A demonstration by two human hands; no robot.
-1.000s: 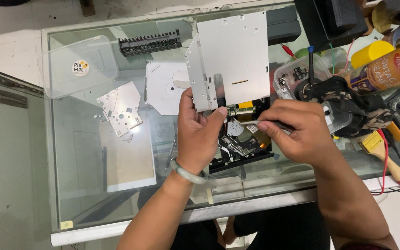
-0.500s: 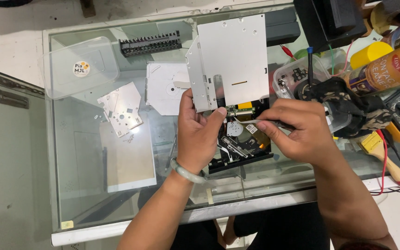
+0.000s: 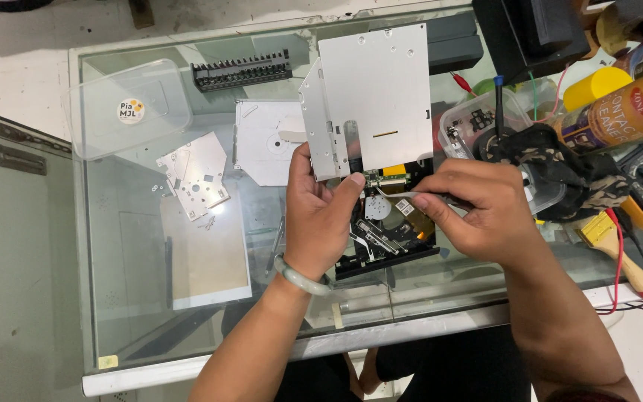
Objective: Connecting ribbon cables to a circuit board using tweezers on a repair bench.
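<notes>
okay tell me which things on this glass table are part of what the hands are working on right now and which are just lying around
In hand:
- opened disc drive, steadied by the left hand
- its grey metal cover, swung up
- thin metal tool in the right hand

Lying about:
- clear plastic lid
- two loose metal plates
- black connector strip
- spray can
- yellow brush

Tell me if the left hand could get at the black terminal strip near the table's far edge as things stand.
Probably yes: the left hand now grips the drive's metal cover, but bare glass lies between it and the black terminal strip.
</notes>
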